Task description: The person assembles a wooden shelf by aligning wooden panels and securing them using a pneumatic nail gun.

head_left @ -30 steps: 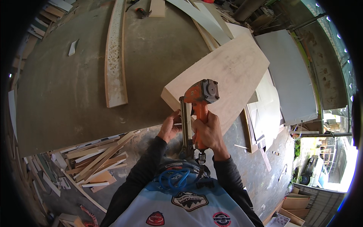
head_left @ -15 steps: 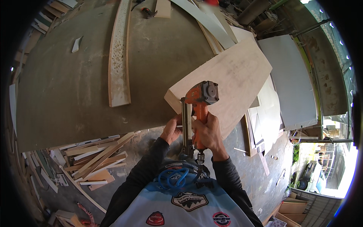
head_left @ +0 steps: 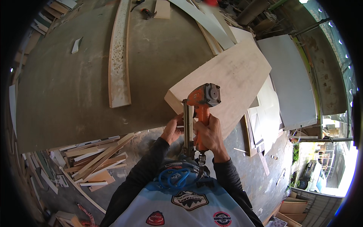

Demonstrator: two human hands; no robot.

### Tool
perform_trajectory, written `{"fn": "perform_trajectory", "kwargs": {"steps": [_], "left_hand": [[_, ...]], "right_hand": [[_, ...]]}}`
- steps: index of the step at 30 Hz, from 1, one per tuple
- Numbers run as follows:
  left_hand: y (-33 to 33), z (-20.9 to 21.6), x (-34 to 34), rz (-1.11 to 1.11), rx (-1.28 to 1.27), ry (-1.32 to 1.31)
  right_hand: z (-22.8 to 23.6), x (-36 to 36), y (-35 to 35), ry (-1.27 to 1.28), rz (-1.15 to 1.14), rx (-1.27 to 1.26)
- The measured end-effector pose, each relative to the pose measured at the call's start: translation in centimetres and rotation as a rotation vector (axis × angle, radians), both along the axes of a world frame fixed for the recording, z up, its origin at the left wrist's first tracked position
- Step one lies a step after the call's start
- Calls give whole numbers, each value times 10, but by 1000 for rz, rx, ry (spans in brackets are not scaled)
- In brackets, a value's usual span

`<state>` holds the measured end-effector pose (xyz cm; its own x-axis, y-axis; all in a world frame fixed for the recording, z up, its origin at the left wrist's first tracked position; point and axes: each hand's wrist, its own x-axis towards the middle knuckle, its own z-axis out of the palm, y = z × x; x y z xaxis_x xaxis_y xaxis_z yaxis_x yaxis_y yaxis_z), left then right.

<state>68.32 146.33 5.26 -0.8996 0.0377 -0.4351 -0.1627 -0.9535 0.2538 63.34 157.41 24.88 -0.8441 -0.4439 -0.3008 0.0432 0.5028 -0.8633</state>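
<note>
- Right hand (head_left: 209,132), just below the frame's centre, is wrapped in a closed fist around the handle of an orange nail gun (head_left: 200,109).
- Left hand (head_left: 173,129), just left of it, has its fingers curled against the gun's long metal magazine and the near corner of the board; whether it truly pinches cannot be told.
- The gun's nose sits on the near edge of a pale plywood board (head_left: 230,75), which runs away to the upper right.
- Judgement: the shot goes best with the gun square to the edge, nose pressed flat, left fingers clear of the line of fire.
- The board rests on a large grey-brown worktop (head_left: 64,87).
</note>
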Motion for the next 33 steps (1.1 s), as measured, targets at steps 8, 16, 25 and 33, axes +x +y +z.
{"fn": "perform_trajectory", "kwargs": {"steps": [8,16,25,33], "left_hand": [[0,20,1,-13,-84,-27],[-45,12,48,-157,-263,133],[-142,65,141,167,-888,-368],[-247,-5,238,509,-1362,-757]], "right_hand": [[0,-1,2,24,26,16],[-26,34,-11,-271,-44,-590],[-125,83,-107,-259,396,-612],[-174,56,-1,-265,822,-160]]}}
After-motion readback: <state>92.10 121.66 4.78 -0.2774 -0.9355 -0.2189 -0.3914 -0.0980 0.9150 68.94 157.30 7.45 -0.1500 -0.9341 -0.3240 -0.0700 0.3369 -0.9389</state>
